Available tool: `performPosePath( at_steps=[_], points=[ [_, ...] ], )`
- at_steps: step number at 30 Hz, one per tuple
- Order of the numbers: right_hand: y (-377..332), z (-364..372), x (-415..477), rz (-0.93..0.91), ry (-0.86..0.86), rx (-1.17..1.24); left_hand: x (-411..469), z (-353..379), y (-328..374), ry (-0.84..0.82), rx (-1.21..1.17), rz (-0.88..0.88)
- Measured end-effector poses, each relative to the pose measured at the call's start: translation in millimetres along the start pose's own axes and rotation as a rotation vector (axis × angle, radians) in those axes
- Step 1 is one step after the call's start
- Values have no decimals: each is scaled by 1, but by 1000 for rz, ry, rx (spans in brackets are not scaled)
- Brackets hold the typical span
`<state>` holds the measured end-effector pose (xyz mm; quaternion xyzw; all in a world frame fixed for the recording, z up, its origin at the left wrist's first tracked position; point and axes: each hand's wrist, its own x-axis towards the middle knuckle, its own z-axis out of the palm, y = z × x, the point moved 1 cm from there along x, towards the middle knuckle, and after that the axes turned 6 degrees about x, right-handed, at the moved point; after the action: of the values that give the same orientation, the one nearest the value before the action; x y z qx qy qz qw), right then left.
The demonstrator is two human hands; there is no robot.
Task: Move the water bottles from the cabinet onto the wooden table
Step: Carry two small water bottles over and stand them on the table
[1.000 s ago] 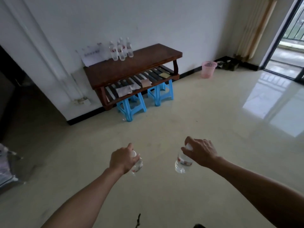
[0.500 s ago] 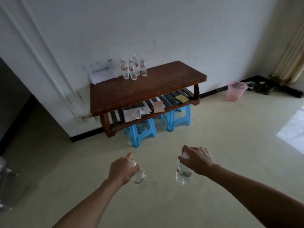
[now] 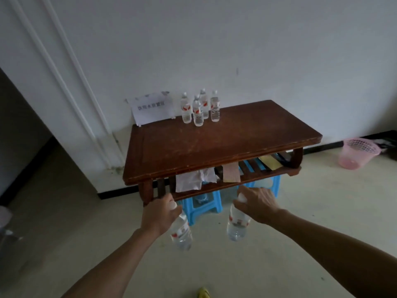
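The room is dimly lit with a flat, bluish-grey cast. The floor (image 3: 322, 222) is lit more strongly at the right, while the opening (image 3: 19, 136) at the left is sunk in shadow. A faint sheen is carried by the top of the wooden table (image 3: 214, 143); its lower shelf (image 3: 257, 176) is shaded. The corners are darkened. The white mouldings (image 3: 64, 87) are tilted by wide-angle distortion. The left bottle (image 3: 181, 232) and right bottle (image 3: 237, 225) are slightly smeared, and the print on the paper sign (image 3: 153, 108) is blurred past reading.
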<state>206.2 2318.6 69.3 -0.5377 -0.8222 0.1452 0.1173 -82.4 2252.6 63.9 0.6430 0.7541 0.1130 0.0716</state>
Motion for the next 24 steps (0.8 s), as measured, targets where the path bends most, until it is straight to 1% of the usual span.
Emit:
performPosePath(
  at_steps=[3, 7, 11, 16, 18, 21, 24],
  points=[
    [1, -13, 69, -19, 43, 27, 74, -10, -11, 17, 11, 44],
    [2, -25, 160, 49, 126, 61, 175, -33, -25, 83, 18, 34],
    [12, -28, 238, 98, 132, 123, 254, -38, -33, 99, 13, 18],
    [24, -29, 347, -30, 98, 110, 351, -30, -41, 122, -29, -36],
    [35, -24, 393, -53, 72, 150, 391, -20, -43, 117, -40, -62],
    [45, -22, 456, -91, 88, 165, 444, -14, -45, 107, -9, -91],
    [51, -26, 523, -121, 80, 167, 502, -10, -43, 131, -36, -105]
  ],
)
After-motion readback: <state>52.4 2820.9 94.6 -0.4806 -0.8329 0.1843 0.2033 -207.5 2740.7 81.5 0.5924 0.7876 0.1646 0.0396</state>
